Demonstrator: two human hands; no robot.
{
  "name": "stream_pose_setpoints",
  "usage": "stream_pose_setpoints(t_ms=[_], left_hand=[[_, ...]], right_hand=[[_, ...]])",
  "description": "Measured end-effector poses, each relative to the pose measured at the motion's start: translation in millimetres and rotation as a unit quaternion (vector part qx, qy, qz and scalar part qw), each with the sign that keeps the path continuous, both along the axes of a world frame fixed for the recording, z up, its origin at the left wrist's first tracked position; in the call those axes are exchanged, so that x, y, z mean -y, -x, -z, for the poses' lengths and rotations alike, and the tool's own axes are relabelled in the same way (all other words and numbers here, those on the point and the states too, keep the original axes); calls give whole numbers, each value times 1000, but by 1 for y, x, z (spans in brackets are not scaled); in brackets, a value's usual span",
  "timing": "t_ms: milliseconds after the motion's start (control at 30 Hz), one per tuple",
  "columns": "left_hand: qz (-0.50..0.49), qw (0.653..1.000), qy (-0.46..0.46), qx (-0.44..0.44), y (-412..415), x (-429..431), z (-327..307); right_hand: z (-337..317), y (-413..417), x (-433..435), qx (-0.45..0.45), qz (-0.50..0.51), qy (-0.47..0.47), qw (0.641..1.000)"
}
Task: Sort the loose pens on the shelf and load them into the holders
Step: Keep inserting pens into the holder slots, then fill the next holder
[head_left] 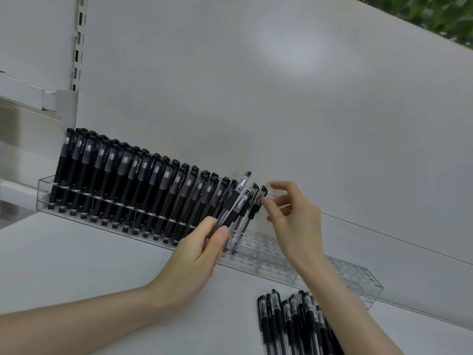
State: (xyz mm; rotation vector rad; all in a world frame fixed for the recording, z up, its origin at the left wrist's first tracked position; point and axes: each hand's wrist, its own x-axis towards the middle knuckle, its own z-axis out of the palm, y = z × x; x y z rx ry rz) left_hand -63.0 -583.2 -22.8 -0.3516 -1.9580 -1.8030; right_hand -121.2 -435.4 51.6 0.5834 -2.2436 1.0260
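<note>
Gripping clear pen (236,198) at lower barrel, left hand (202,242) holds it tilted, cap up, beside filled row. Thumb of right hand (289,221) at cap of rightmost standing pen (262,194), index apart above; whether it pinches, cannot tell. Along far edge of shelf (76,265): clear holder (358,285), left part full of black pens (128,180). Near right: loose pens (294,321) heaped.

**Pen held at the clear holder**

Your left hand (202,244) grips a clear pen (234,201), tilted over the clear holder (345,280). Your right hand (289,221) has its thumb on a slotted pen (261,194). Black pens (128,180) fill the holder's left stretch. Loose pens (294,321) lie on the shelf (102,265).
</note>
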Motion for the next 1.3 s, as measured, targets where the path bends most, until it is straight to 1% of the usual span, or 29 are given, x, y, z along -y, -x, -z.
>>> stream_pose_setpoints(t_ms=[33,100,167,200,267,400,433,533,600,700,800,867,967,1100,1300], left_hand=[[3,1000,6,-4,1,1,1],[11,1000,19,-13,2,2,2],[21,999,36,-14,3,3,3],[28,999,38,-15,2,3,3],[44,999,24,-16,1,0,3],[41,999,2,-8,-1,-2,-1],[39,999,8,-9,-1,-2,-2],[47,999,25,2,-1,-4,-1],[50,998,28,12,-1,-4,1],[15,999,27,17,0,-2,1],[-3,1000,20,17,1,-3,0],[2,1000,7,30,1,-3,1],[9,999,-4,40,0,-2,0],[6,1000,2,31,0,-3,-2],[-8,1000,11,21,1,-2,-2]], right_hand=[[-2,-6,0,21,-30,41,998],[-7,-19,1,112,-127,105,980],[-6,-26,1,162,-183,97,965],[-5,-29,0,167,-192,91,963],[-5,-30,0,166,-199,112,959],[-8,-32,-4,159,-208,219,940],[-9,-32,-5,162,-214,228,936],[-7,-36,-4,182,-233,206,933],[-10,-36,-6,160,-214,221,938],[-20,-29,-16,74,-142,244,957],[-23,-19,-24,-10,-68,189,980],[-20,-13,-22,-34,-48,163,985],[-13,-2,-20,-40,-45,143,988],[-5,6,-15,-33,-54,120,991],[-8,12,-15,-22,-69,103,992]])
